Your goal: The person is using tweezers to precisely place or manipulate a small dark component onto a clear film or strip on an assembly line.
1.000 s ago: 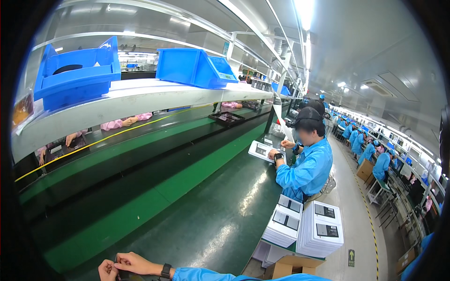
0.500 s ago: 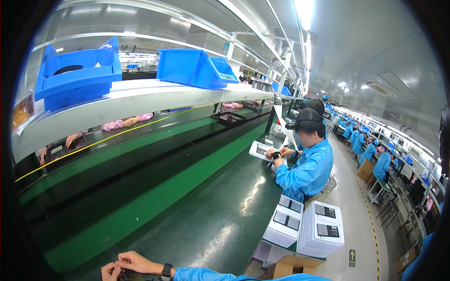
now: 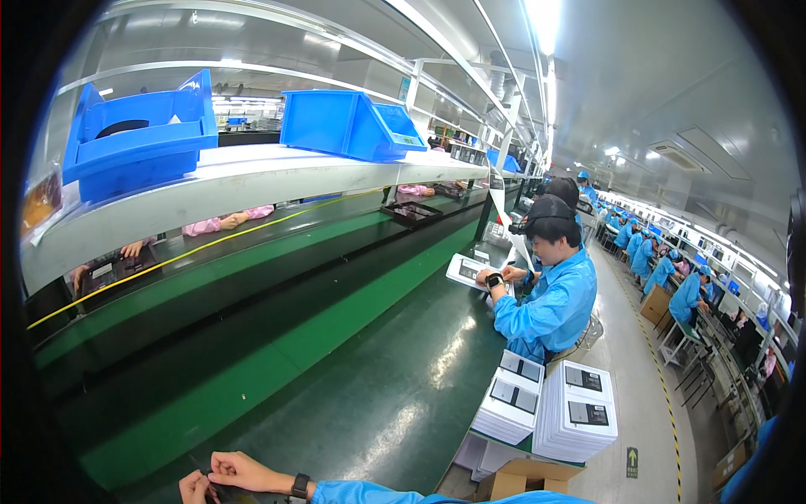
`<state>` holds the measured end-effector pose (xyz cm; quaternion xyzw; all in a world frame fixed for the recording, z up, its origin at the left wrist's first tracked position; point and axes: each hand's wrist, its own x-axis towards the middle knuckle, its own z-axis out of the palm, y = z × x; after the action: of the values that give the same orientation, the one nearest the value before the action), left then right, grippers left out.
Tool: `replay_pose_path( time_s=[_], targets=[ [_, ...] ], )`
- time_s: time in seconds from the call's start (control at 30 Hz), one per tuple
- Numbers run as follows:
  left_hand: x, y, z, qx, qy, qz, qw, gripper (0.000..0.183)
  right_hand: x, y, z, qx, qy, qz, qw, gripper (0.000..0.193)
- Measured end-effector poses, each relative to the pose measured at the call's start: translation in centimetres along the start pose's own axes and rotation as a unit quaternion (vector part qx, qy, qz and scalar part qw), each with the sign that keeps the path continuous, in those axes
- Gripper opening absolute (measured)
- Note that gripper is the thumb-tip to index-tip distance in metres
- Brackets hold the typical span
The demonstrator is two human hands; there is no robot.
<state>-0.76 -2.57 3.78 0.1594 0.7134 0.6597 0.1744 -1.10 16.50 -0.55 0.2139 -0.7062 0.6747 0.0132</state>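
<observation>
At the lower left edge of the head view, my right hand (image 3: 248,472) reaches in from a blue sleeve with a dark band on its wrist. Its thumb and fingers are pinched together. Close beside it my left hand (image 3: 195,487) is closed too, fingertips almost meeting the right ones. Something thin and dark shows between and below the fingertips, too small and too cut off by the frame to name. Both hands are over the near side of the green workbench (image 3: 336,433).
Blue bins (image 3: 138,139) stand on a white shelf (image 3: 252,172) above the belt (image 3: 277,344). To the right, a co-worker in blue (image 3: 550,294) handles a white tray (image 3: 466,270). Stacked white trays (image 3: 575,420) hold dark flat packs. A cardboard box (image 3: 525,480) sits below.
My hands have shifted very slightly, with the left fingers a little lower and still beside the right. Across the belt, another person's hand at the far left has moved a little.
</observation>
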Motion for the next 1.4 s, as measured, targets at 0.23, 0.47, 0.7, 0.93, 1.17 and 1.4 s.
replay_pose_path(
  time_s=[0.23,0.47,0.7,0.93,1.17,1.4],
  targets=[
    [-0.4,2.1,1.4,0.006,0.034,0.003,0.999,0.022,0.1,0.7,0.0,-0.008,0.012,-0.015,1.0,0.025],
    [-0.5,2.7,2.0,-0.008,0.003,0.001,1.0,0.022,0.0,0.8,0.0,-0.011,0.0,-0.004,1.0,0.023],
    [-1.0,3.1,1.9,0.003,0.007,0.004,1.0,0.025,-0.3,1.0,0.4,-0.038,0.005,-0.011,0.999,0.02],
    [-0.1,2.7,1.6,-0.008,-0.007,0.012,1.0,0.026,0.0,0.9,0.1,-0.042,0.008,-0.014,0.999,0.02],
    [-0.9,3.2,2.6,0.003,0.009,0.015,1.0,0.027,-0.2,-1.3,-0.1,-0.092,0.04,-0.051,0.994,0.024],
    [-1.5,1.3,3.2,0.032,0.022,0.036,0.999,0.032,-1.5,-1.3,0.0,-0.086,0.042,-0.05,0.994,0.028]
  ],
)
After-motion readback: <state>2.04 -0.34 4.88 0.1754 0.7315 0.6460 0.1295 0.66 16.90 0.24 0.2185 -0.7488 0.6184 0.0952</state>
